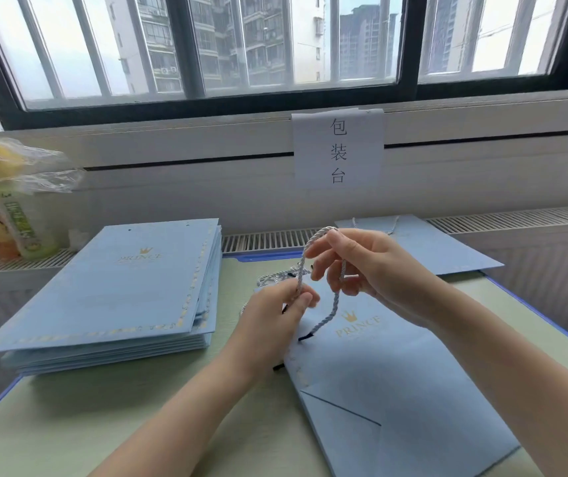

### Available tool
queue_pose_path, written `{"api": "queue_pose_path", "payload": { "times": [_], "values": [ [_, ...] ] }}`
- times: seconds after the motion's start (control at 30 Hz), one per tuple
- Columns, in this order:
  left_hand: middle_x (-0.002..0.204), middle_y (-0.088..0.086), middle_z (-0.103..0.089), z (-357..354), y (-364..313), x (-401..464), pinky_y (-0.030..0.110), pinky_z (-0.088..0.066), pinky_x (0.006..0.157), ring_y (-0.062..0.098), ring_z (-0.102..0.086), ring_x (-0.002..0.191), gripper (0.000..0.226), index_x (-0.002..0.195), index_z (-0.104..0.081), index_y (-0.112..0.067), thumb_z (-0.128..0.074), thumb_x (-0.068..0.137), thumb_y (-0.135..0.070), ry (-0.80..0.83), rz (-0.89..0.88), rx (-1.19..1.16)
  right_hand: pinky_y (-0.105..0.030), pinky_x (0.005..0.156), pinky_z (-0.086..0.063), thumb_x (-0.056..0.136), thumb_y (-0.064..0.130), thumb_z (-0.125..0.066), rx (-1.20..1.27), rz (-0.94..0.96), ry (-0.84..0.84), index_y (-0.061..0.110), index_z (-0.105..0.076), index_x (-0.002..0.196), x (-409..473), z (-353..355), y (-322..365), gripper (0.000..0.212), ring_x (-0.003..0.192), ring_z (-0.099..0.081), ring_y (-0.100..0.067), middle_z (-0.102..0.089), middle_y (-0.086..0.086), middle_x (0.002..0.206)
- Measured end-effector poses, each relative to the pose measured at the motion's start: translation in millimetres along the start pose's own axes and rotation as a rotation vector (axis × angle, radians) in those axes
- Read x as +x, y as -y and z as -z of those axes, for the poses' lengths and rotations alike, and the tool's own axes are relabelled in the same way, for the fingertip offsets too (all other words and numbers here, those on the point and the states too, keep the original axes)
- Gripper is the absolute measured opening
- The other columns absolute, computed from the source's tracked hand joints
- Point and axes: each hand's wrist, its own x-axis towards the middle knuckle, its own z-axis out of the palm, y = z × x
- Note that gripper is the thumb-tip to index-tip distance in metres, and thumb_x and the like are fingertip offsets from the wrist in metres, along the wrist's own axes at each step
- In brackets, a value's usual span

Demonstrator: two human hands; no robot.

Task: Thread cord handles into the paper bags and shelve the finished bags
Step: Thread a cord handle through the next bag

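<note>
Pinching one cord (301, 266) between both hands, left (272, 315) and right (361, 266), above flat bag (396, 380) on the surface (207, 418); keep the black tip stiff, aim squarely at the punched hole, hold paper steady

The paper bag (396, 380) is light blue with gold crown print, the cord (324, 318) silver-white, the table (172, 407) pale green

Two bare forearms reach forward from the bottom edge, converging toward the centre. The left hand (277, 313) sits lower, its fingers curled and its thumb and fingertips pinched together. The right hand (361, 266) is raised slightly higher, palm facing left, with fingers bent downward in a loose hook.
</note>
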Motion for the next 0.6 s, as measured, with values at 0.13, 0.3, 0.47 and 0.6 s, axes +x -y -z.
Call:
{"api": "queue_pose_path", "payload": {
  "times": [0.13,0.3,0.47,0.6],
  "values": [
    [0.044,-0.011,-0.042,0,0,1,0.016,-0.029,0.046,0.004,-0.035,0.040,0.029,0.079,-0.059,-0.020,-0.041,0.101,-0.015,-0.016,-0.003,-0.144,-0.016,0.050,-0.035,0.101,0.025,-0.040,-0.094,-0.007,-0.282,0.010,-0.069,0.083,7,7,-9,0.037,0.051,-0.045,-0.007,-0.060,0.002,0.061],
    [0.062,-0.011,-0.048,3,1,5,0.014,-0.030,0.049,0.004,-0.036,0.048,0.035,0.105,-0.060,-0.016,-0.031,0.100,0.002,-0.068,0.016,-0.178,-0.018,0.061,-0.039,0.100,0.025,-0.042,-0.390,-0.037,-0.496,0.011,-0.060,0.082,14,18,-24,0.028,0.065,-0.052,-0.006,-0.059,0.001,0.077],
    [0.088,0.002,-0.057,3,-2,1,0.020,-0.045,0.052,0.010,-0.060,0.062,0.045,0.135,-0.044,-0.015,-0.035,0.097,0.006,-0.071,-0.016,-0.072,-0.028,0.074,-0.043,0.097,0.035,-0.045,-0.851,0.168,-0.318,0.019,-0.057,0.099,11,6,-32,0.021,0.086,-0.053,-0.009,-0.055,0.009,0.094],
    [0.089,0.012,-0.066,2,-3,-1,0.024,-0.053,0.057,0.017,-0.066,0.068,0.055,0.141,-0.030,-0.015,-0.043,0.094,0.008,0.013,-0.024,-0.095,-0.023,0.069,-0.047,0.093,0.037,-0.053,-0.727,0.126,0.038,0.021,-0.063,0.090,7,-11,-36,0.019,0.082,-0.060,-0.005,-0.064,0.013,0.081]
  ]
}}
